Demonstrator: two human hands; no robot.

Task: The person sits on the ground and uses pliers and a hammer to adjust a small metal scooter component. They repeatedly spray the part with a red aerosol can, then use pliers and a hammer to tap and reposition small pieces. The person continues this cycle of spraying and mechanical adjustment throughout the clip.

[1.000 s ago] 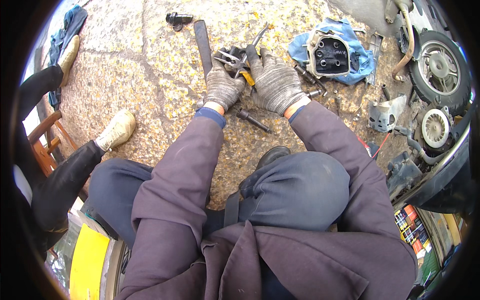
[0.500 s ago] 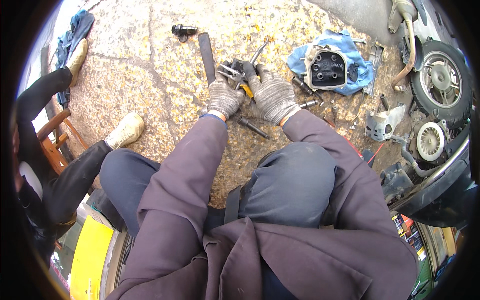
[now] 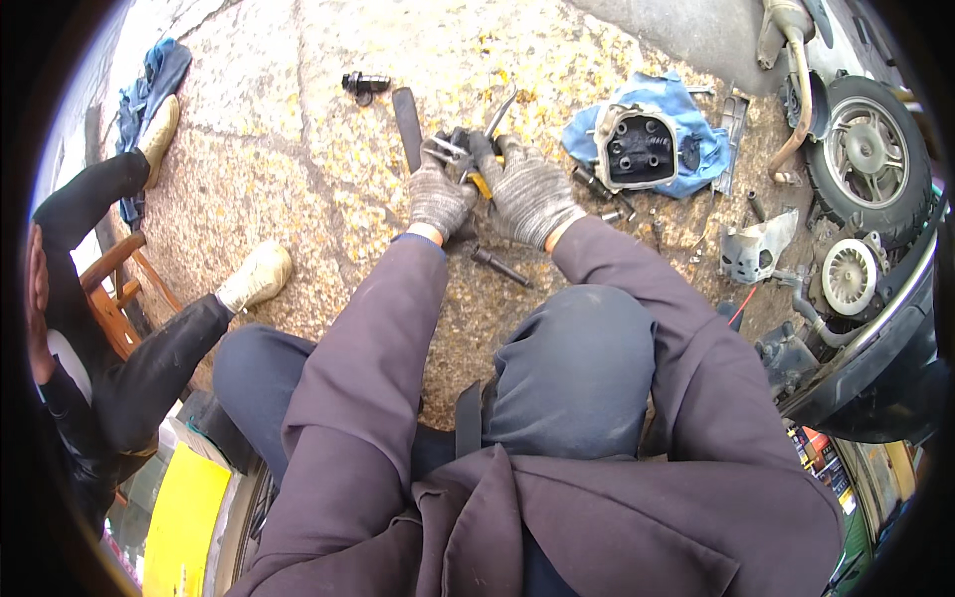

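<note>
Both my hands wear grey knit gloves and meet over the stone-flecked ground. My right hand [image 3: 535, 194] is closed around pliers [image 3: 480, 185] with yellow-and-black handles; their metal jaws point toward the left hand's fingers. My left hand [image 3: 440, 197] is closed beside the jaws, around a small dark part [image 3: 459, 137] mostly hidden by the fingers, whose kind I cannot make out. A flat dark bar [image 3: 407, 127] extends beyond the left hand. Past the right fingertips is a curved, pointed metal tool [image 3: 500, 109]. Nearer me, a dark rod-like part [image 3: 500, 266] lies on the ground.
To the right, an engine cover casting [image 3: 604, 149] rests on a blue cloth [image 3: 712, 149]. Farther right are a wheel [image 3: 867, 149], a white fan [image 3: 849, 276] and a bent exhaust pipe [image 3: 802, 109]. A black cylindrical part [image 3: 365, 84] lies ahead. Another person's shoe [image 3: 256, 276] is at left.
The view has shifted slightly. My hands stay together around the pliers and the small dark part, with only a slight movement of the fingers.
</note>
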